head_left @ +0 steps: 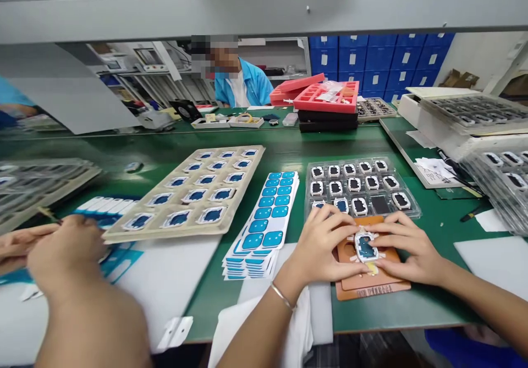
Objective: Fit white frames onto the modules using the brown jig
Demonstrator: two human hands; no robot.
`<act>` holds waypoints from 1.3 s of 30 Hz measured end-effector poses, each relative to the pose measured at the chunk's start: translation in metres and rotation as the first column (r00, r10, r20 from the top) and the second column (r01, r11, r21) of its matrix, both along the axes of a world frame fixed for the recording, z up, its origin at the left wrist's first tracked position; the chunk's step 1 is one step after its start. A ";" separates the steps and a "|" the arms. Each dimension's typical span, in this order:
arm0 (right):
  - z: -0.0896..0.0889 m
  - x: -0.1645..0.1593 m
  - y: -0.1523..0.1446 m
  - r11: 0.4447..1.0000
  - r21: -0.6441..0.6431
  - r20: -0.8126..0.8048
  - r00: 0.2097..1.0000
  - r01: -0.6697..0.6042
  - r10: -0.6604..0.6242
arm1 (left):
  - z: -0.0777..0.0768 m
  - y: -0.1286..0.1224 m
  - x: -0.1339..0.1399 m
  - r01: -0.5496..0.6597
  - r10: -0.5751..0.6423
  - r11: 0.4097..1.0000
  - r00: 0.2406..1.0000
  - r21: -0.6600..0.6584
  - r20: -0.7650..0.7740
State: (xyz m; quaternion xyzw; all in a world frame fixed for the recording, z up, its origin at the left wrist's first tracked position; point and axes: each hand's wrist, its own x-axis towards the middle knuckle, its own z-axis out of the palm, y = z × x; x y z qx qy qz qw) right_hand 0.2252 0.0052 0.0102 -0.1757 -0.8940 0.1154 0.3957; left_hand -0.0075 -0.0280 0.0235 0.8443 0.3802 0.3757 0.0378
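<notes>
The person's left forearm (256, 327) wears a bracelet (283, 296). A white frame (366, 247) lies on the orange fixture (394, 285), between the left hand (324, 244) and the right hand (416, 250), both half curled; whether they grip it or only press, one cannot tell. Behind the fixture lies a clear tray (380, 205).

Dark lettering (374, 290) is running along the near edge of an orange plate (355, 281).
Its middle seems to be reading "TP"; the rest is staying illegible. White labels (352, 59) on blue bins (378, 58) and dark marks on a pale card (439, 179) are showing too small to read.
</notes>
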 end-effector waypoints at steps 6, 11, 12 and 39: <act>0.000 0.001 0.000 1.000 -0.014 0.039 0.999 0.001 0.000 | -0.001 0.001 -0.002 -0.006 0.005 0.999 1.000 -0.039 -0.023; -0.002 0.002 0.001 1.000 0.011 0.131 0.991 0.006 -0.008 | -0.004 0.003 -0.001 -0.004 -0.005 0.985 0.999 -0.175 -0.049; 0.000 0.002 0.002 1.000 0.010 0.133 0.991 -0.005 0.003 | -0.005 0.003 0.000 -0.006 0.000 0.983 0.999 -0.182 -0.035; -0.018 0.043 0.106 0.989 0.013 0.302 0.942 0.150 -0.147 | -0.005 0.007 -0.084 -0.775 0.722 0.336 0.577 -0.536 -0.382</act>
